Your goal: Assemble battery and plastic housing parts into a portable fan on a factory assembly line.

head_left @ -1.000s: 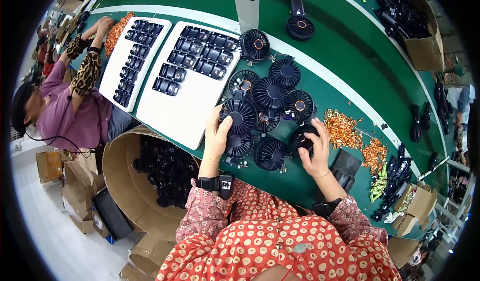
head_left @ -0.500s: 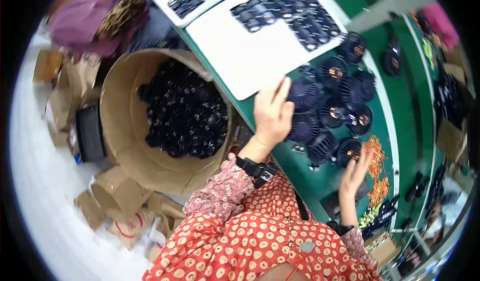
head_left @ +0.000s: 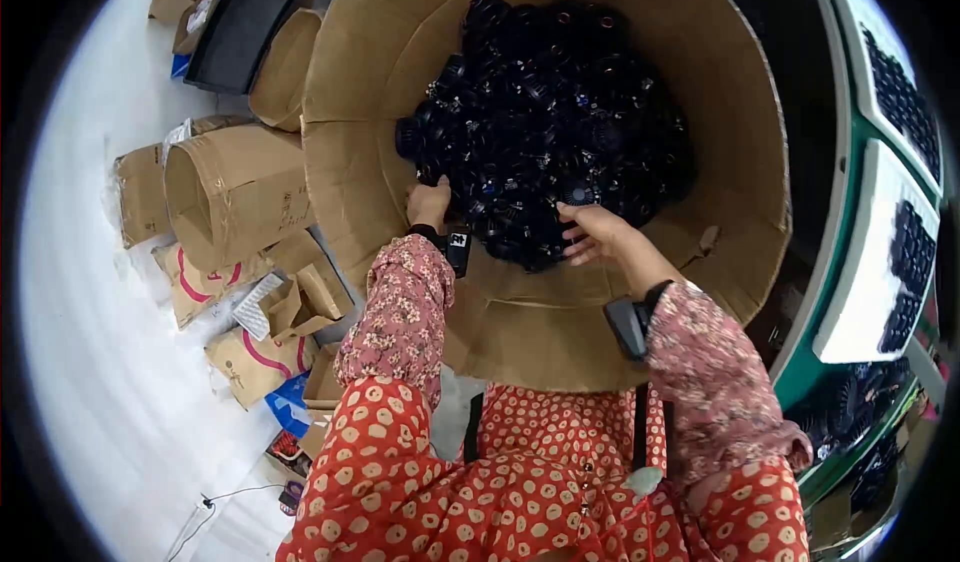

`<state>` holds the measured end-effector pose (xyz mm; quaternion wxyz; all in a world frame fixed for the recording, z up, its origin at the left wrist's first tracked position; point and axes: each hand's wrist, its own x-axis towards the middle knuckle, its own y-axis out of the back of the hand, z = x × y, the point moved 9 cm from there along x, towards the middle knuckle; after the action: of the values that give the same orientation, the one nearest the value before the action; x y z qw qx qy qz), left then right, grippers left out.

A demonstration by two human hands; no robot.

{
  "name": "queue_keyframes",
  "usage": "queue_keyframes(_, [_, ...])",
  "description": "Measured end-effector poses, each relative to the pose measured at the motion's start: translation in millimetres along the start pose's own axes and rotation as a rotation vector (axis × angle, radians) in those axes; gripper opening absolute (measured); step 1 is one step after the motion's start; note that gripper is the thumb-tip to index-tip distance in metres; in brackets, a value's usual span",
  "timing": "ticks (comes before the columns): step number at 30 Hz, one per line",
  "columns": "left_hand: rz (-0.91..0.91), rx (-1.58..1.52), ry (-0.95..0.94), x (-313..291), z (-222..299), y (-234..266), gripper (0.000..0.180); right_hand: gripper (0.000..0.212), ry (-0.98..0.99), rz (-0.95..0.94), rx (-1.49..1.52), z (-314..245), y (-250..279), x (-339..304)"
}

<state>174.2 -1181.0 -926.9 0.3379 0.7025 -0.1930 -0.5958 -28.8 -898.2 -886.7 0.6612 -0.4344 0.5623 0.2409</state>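
Observation:
A big round cardboard bin (head_left: pixel 350 82) stands before me, holding a heap of black ribbed plastic fan parts (head_left: pixel 560 132). Both of my hands reach down inside it. At the heap's near left edge is my left hand (head_left: pixel 430 205), its fingers mostly hidden against the dark parts. My right hand (head_left: pixel 598 234) hovers over or touches the heap's near right edge, fingers apart and slightly bent, with nothing visibly held. A dark strap with a small device circles each wrist.
To the right is a green workbench (head_left: pixel 805 382) with a white tray (head_left: pixel 855 312) of dark parts. Left of the bin, a cardboard box (head_left: pixel 250 187), a black tray (head_left: pixel 245 27) and several paper bags lie on the pale floor.
My view has swung left from the workbench to the bin. Both hands have left the bench and its black fan parts and now reach into the bin.

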Motion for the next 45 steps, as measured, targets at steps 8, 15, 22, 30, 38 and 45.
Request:
queue_keyframes(8, [0.238,0.108,-0.216,31,-25,-43,0.083,0.103,-0.014,0.335,-0.032,105,-4,205])
queue_keyframes(15, [-0.039,0.007,-0.238,46,-31,-91,0.094,0.095,0.290,0.428,-1.112,96,-35,202])
queue_keyframes(22, [-0.076,-0.498,-0.165,24,-50,-101,0.066,0.090,0.531,0.256,-0.764,58,-14,175])
queue_keyframes(30, [-0.453,-1.061,0.255,21,-70,-158,0.076,0.098,0.357,0.077,-0.328,-14,-13,212])
queue_keyframes(38, [-0.828,-0.850,0.150,15,-46,-195,0.101,0.128,0.400,-0.099,-0.450,-8,-54,249])
queue_keyframes(45, [-0.819,-0.711,0.214,9,-59,-204,0.099,0.133,0.298,-0.287,-0.053,27,-60,237])
